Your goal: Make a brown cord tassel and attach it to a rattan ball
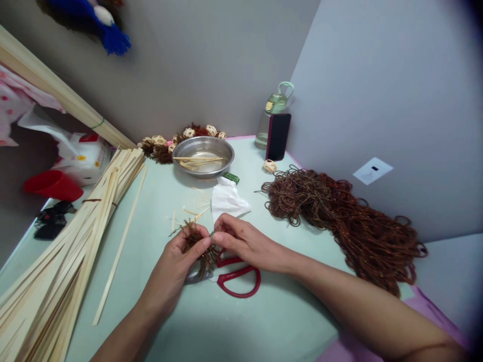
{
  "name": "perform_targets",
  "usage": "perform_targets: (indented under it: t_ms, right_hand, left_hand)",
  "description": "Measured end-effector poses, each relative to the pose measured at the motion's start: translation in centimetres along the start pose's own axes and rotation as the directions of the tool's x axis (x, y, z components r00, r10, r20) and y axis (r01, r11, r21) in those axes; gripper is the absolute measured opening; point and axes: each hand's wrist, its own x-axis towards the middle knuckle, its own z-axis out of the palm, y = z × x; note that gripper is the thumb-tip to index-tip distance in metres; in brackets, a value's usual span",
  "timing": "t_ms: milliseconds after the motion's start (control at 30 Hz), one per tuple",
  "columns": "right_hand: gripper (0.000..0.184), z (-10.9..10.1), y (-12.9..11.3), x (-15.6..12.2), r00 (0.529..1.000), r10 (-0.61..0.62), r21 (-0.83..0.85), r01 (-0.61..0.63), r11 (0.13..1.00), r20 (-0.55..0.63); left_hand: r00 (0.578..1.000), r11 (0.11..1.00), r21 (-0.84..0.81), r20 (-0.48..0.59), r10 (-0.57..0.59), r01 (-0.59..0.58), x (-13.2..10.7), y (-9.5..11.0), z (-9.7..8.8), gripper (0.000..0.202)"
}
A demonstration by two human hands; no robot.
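Note:
My left hand (181, 256) is closed round a small tuft of brown fibre (193, 236) held just above the pale green table (158, 201). My right hand (241, 239) pinches the same tuft from the right, fingertips touching the left hand's. Red-handled scissors (241, 276) lie on the table directly under both hands. A crumpled white tissue (226, 200) lies just beyond my fingers.
A big heap of brown cord (347, 221) covers the right side. Long bamboo strips (75, 241) fan along the left edge. At the back stand a steel bowl (204, 153) holding strips, several woven balls (188, 132), a phone (278, 136) and a bottle (273, 113).

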Motion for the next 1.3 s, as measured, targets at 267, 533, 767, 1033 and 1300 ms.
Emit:
perform_targets:
  t_ms: [267, 533, 767, 1033, 1300]
  right_hand:
    - [0.038, 0.0, -0.1, 0.3, 0.999, 0.008, 0.140, -0.002, 0.990, -0.043]
    - [0.044, 0.1, 0.0, 0.1, 0.996, 0.062, 0.100, -0.068, 0.993, 0.061]
    - [0.027, 0.4, 0.1, 0.3, 0.997, 0.044, 0.134, -0.036, 0.990, -0.057]
    - [0.007, 0.7, 0.1, 0.4, 0.995, 0.034, 0.210, -0.013, 0.978, -0.099]
    - [0.009, 1.1, 0.4, 0.2, 0.996, 0.064, 0.223, -0.050, 0.974, -0.055]
  left_hand:
    - [0.995, 0.997, 0.057, 0.085, -0.046, 0.041, -0.1, -0.4, -0.2, 0.021]
    - [0.991, 0.998, 0.050, 0.124, -0.040, 0.034, -0.2, -0.5, -0.3, 0.019]
    - [0.997, 0.998, 0.061, 0.079, -0.021, 0.016, -0.1, -0.2, -0.1, 0.017]
    - [0.997, 0.999, 0.049, 0.071, -0.023, 0.019, -0.2, 0.1, 0.1, 0.017]
    - [0.994, 0.997, -0.002, 0.085, -0.071, 0.071, -0.4, 0.2, 0.1, 0.014]
